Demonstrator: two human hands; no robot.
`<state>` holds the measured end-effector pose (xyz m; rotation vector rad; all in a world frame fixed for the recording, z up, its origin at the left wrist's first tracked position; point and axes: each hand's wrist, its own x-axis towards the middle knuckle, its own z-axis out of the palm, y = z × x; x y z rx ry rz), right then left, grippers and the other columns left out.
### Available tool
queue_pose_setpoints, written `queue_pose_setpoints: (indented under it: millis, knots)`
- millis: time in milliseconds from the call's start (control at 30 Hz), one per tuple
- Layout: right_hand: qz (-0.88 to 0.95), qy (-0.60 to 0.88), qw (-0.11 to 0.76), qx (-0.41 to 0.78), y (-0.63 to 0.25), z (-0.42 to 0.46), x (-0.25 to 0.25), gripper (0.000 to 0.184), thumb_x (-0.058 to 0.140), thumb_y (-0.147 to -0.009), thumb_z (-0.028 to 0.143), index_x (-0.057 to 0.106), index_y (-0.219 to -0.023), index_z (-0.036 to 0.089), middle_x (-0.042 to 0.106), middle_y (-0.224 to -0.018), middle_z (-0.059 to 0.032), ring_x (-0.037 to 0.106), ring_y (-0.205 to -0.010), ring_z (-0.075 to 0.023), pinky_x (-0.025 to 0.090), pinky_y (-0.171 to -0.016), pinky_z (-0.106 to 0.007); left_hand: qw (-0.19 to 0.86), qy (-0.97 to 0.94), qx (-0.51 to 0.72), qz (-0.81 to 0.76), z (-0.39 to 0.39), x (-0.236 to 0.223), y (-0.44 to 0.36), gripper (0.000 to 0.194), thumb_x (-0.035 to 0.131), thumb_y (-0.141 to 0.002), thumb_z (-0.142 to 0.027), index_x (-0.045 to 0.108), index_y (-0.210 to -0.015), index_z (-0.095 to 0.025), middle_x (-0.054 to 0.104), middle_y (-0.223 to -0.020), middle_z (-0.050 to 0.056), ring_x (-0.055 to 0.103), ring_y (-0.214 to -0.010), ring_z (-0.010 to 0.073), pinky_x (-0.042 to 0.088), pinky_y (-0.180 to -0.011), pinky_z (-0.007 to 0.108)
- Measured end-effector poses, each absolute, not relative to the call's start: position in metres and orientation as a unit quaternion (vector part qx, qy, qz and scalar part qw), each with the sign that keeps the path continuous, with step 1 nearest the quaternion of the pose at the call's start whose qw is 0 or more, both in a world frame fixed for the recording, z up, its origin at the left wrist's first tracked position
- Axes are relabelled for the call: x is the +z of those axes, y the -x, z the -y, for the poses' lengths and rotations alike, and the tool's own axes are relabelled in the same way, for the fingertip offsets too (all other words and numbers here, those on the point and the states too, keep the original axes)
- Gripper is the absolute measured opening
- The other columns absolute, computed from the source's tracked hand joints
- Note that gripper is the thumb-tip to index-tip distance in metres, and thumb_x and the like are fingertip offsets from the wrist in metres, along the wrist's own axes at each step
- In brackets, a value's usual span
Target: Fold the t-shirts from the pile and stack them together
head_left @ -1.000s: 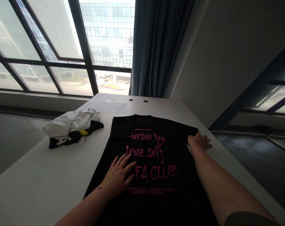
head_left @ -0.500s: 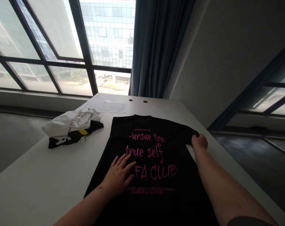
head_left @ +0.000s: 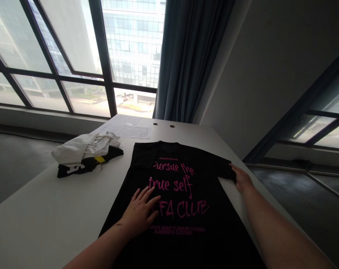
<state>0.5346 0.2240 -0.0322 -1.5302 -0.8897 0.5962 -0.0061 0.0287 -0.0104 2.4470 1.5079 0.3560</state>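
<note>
A black T-shirt (head_left: pixel 169 246) with pink lettering lies spread on the white table, its neckline toward the far end. My left hand (head_left: pixel 143 209) rests flat on the shirt's left half with fingers spread, covering part of the print. At the end of the right sleeve (head_left: pixel 224 169) is my right hand (head_left: pixel 243 180), its fingers stretched out and touching the sleeve's hem. The left sleeve (head_left: pixel 143 158) lies folded inward over the shirt, hiding the start of some words. The shirt's lower end runs out of view.
On the white table (head_left: pixel 60 209), a crumpled pile of white cloth (head_left: pixel 80 147) and black cloth (head_left: pixel 87 164) lies to the left. Printed papers (head_left: pixel 134 130) lie farther back, near two round table holes. A blue curtain (head_left: pixel 190 63) hangs beyond the far edge, beside windows.
My right hand has loosened from its bunched hold on the sleeve's corner, and its fingers now extend along the hem. The sleeve lies flatter. My left hand stays in place.
</note>
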Motion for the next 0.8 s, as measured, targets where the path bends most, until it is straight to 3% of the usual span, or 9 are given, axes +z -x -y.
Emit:
queue_pose_setpoints:
  millis: [100, 200, 433, 533, 633, 700, 800]
  knots:
    - [0.399, 0.715, 0.527, 0.227, -0.537, -0.228, -0.024, 0.034, 0.067, -0.080, 0.034, 0.080, -0.105, 0.015, 0.079, -0.099, -0.0128, 0.074, -0.099, -0.0287, 0.061, -0.089, -0.041, 0.125, -0.838, 0.122, -0.517, -0.029, -0.011, 0.007, 0.055, 0.059, -0.099, -0.049, 0.050, -0.152, -0.043, 0.037, -0.169, 0.002, 0.029, -0.157, 0.0324, 0.020, -0.127, 0.061]
    - [0.423, 0.764, 0.459, 0.164, -0.530, -0.236, -0.006, 0.034, 0.067, -0.078, 0.026, 0.081, -0.107, 0.016, 0.079, -0.108, -0.0133, 0.070, -0.111, -0.0316, 0.054, -0.103, -0.046, 0.130, -0.837, 0.123, -0.516, -0.028, -0.010, 0.007, 0.054, 0.058, -0.099, -0.050, 0.050, -0.152, -0.044, 0.036, -0.169, 0.002, 0.029, -0.157, 0.0324, 0.020, -0.127, 0.062]
    - [0.685, 0.703, 0.192, 0.015, -0.441, -0.247, 0.044, 0.049, 0.047, -0.097, 0.029, 0.067, -0.139, 0.015, 0.064, -0.144, -0.0141, 0.059, -0.132, -0.0280, 0.045, -0.112, -0.039, 0.146, -0.832, 0.118, -0.522, -0.027, 0.001, 0.006, 0.053, 0.058, -0.099, -0.050, 0.053, -0.151, -0.041, 0.037, -0.168, 0.004, 0.029, -0.157, 0.0335, 0.020, -0.128, 0.062]
    - [0.740, 0.655, 0.151, 0.017, -0.394, -0.244, 0.039, 0.049, 0.051, -0.097, 0.033, 0.065, -0.143, 0.020, 0.059, -0.151, -0.0107, 0.055, -0.136, -0.0274, 0.041, -0.116, -0.037, 0.153, -0.830, 0.111, -0.525, -0.026, 0.004, 0.006, 0.054, 0.058, -0.099, -0.050, 0.053, -0.151, -0.041, 0.037, -0.168, 0.004, 0.028, -0.157, 0.0325, 0.019, -0.128, 0.062]
    - [0.775, 0.627, 0.067, 0.044, -0.356, -0.237, 0.019, 0.061, 0.057, -0.096, 0.041, 0.051, -0.155, 0.029, 0.054, -0.156, -0.0077, 0.055, -0.137, -0.0287, 0.043, -0.113, -0.041, 0.158, -0.831, 0.111, -0.521, -0.027, 0.004, 0.006, 0.055, 0.058, -0.098, -0.051, 0.051, -0.152, -0.042, 0.036, -0.169, 0.004, 0.028, -0.157, 0.0326, 0.019, -0.128, 0.063]
    - [0.773, 0.633, 0.008, 0.040, -0.338, -0.230, 0.003, 0.062, 0.052, -0.099, 0.048, 0.046, -0.158, 0.030, 0.048, -0.160, -0.0100, 0.049, -0.142, -0.0322, 0.041, -0.114, -0.048, 0.161, -0.832, 0.108, -0.520, -0.027, 0.003, 0.006, 0.055, 0.057, -0.099, -0.052, 0.050, -0.153, -0.042, 0.035, -0.169, 0.004, 0.027, -0.158, 0.0329, 0.018, -0.127, 0.064]
    - [0.750, 0.661, 0.008, -0.009, -0.324, -0.222, -0.017, 0.057, 0.039, -0.105, 0.049, 0.045, -0.159, 0.030, 0.039, -0.166, -0.0120, 0.039, -0.150, -0.0337, 0.034, -0.118, -0.053, 0.165, -0.830, 0.105, -0.523, -0.027, 0.003, 0.006, 0.055, 0.058, -0.098, -0.050, 0.051, -0.152, -0.041, 0.034, -0.169, 0.003, 0.026, -0.158, 0.0328, 0.017, -0.128, 0.064]
